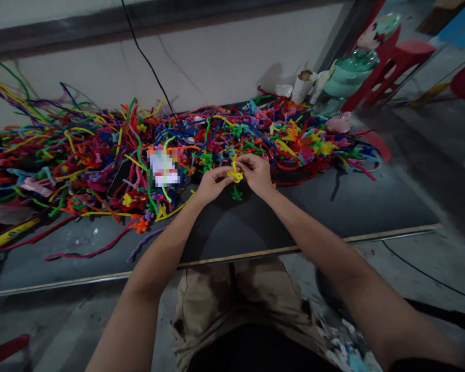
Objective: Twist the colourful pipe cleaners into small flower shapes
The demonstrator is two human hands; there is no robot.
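Between my two hands is a yellow pipe cleaner, bent into small loops above the front part of the dark table. My left hand pinches it from the left side. The fingers of my right hand are closed on its right and upper part. Just below it shows a small green pipe-cleaner piece; whether the two are joined I cannot tell. Behind my hands lies a long heap of coloured pipe cleaners, some straight, some twisted into flower-like shapes.
The dark table has a pale front edge near my legs. A blurred-out white rectangle lies on the heap. At the back right stand a white paper cup and a green figure-shaped bottle. A red stool is beyond. A black cable hangs down.
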